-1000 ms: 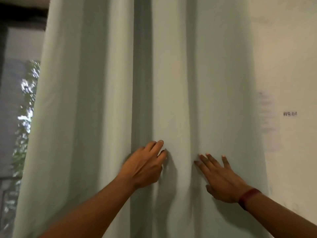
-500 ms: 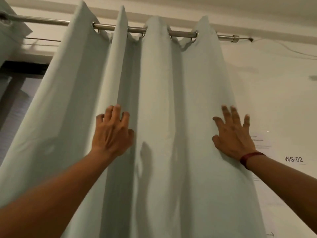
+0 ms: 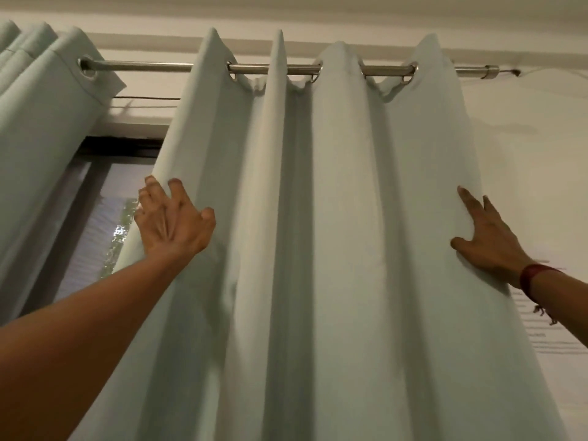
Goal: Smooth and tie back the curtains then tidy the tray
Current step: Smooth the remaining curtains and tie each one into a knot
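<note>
Hands [image 3: 173,222] [image 3: 485,238] flank curtain [image 3: 318,233]; second curtain [image 3: 41,128] covers window [image 3: 95,218].

Off-task surroundings, as I am seeing them.
Metal rod [image 3: 152,66] is spanning the wall [image 3: 534,160]; dark-framed window [image 3: 105,198] is showing at left.

Plain pale green curtain [image 3: 343,249], silver rod [image 3: 143,66]

Both my bare arms reach up and forward, my left hand [image 3: 173,222] with fingers spread and curled, its back toward me, and my right hand [image 3: 486,238] flat with fingers pointing up, thumb out to the left, a red band at its wrist.
</note>
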